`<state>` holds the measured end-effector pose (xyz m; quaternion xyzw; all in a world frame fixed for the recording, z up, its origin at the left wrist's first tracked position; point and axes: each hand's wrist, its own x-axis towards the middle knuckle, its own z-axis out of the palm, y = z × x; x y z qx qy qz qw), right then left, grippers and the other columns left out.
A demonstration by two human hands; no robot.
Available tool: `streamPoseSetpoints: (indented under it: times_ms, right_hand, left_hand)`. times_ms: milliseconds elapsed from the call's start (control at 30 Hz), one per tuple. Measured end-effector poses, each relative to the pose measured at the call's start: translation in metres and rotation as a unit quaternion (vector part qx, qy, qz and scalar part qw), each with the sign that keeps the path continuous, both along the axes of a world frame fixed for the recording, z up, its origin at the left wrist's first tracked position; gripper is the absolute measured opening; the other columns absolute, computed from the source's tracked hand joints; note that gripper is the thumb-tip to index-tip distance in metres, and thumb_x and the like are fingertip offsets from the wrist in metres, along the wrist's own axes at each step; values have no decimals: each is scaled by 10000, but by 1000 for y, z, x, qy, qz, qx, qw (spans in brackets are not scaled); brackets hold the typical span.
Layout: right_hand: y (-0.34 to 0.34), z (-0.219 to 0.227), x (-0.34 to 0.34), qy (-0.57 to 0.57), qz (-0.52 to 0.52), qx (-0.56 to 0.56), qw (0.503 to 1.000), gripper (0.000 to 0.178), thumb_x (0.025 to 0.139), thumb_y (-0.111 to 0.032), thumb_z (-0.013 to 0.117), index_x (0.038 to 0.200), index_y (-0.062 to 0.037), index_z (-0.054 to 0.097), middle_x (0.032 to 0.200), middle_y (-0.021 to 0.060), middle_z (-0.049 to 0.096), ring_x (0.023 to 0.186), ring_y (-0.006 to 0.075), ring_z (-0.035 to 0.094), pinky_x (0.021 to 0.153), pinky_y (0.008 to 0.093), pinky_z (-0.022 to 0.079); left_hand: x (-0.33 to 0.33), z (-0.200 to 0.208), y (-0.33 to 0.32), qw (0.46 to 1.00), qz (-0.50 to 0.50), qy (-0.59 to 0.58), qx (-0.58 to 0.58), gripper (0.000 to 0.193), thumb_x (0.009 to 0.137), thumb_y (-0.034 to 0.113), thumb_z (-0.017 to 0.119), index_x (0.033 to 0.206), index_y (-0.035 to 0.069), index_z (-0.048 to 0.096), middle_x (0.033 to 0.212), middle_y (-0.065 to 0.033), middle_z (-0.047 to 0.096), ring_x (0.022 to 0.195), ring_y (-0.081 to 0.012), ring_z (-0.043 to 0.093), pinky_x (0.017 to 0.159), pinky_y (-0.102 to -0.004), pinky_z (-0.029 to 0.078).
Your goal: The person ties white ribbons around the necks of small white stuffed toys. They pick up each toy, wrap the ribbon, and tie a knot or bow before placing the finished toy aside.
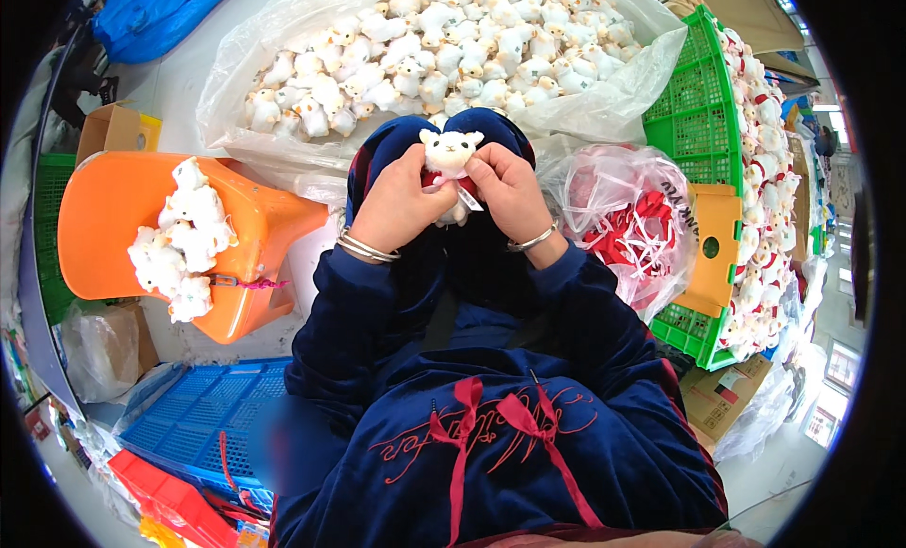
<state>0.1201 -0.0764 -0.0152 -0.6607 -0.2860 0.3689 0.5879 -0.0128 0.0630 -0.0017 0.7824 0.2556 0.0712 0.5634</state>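
Note:
Between my knees I hold a small white plush lamb [451, 151] upright, its face turned up toward me. Something red is wrapped round its body below the head, and a white tag [469, 201] hangs at its front. My left hand [401, 197] grips the toy's left side, thumb pressed near the red part. From the other side my right hand [511, 191] pinches it near the neck, thumb and fingers closed. Parts of the red piece are hidden behind my fingers.
A clear plastic sheet [236, 85] ahead holds a heap of white plush toys [453, 48]. On the left, an orange chair [104, 218] carries several more. Red pieces fill a plastic bag [646, 232] at right, beside a green crate [694, 104] and dressed toys [760, 208]. Blue crates [203, 421] stand lower left.

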Motion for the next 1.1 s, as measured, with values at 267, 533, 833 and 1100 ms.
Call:
streamPoseSetpoints:
  times_ms: [267,533,833,1100]
  right_hand:
    - [-2,7,0,82,-20,30,996,281,1084,-252,552,967,-16,649,833,-16,621,747,57,551,680,222,467]
    - [-17,37,-2,-6,-31,-3,999,331,1099,-296,508,1003,-9,643,864,12,621,762,68,562,714,222,462]
    - [-72,213,19,3,272,511,815,314,948,-306,750,874,-13,666,819,67,640,711,209,589,706,370,456]
    - [-116,214,8,-54,335,403,850,358,953,-382,745,988,-32,682,865,59,644,731,249,636,596,333,491]
  left_hand:
    - [-18,0,14,968,16,-45,-245,417,1049,330,511,1250,-11,645,811,-27,626,544,-80,504,520,-237,396]
    - [-8,11,12,979,20,1,-202,414,1036,369,573,1176,-5,681,804,-21,628,611,-81,540,551,-253,418]
    - [-4,-15,6,981,46,-77,-170,314,1006,174,659,1262,-8,677,1048,-67,734,852,-115,682,722,-252,537]
    - [139,129,-45,972,-119,-190,-65,367,1008,408,646,993,43,678,701,6,590,547,-66,519,470,-228,372]
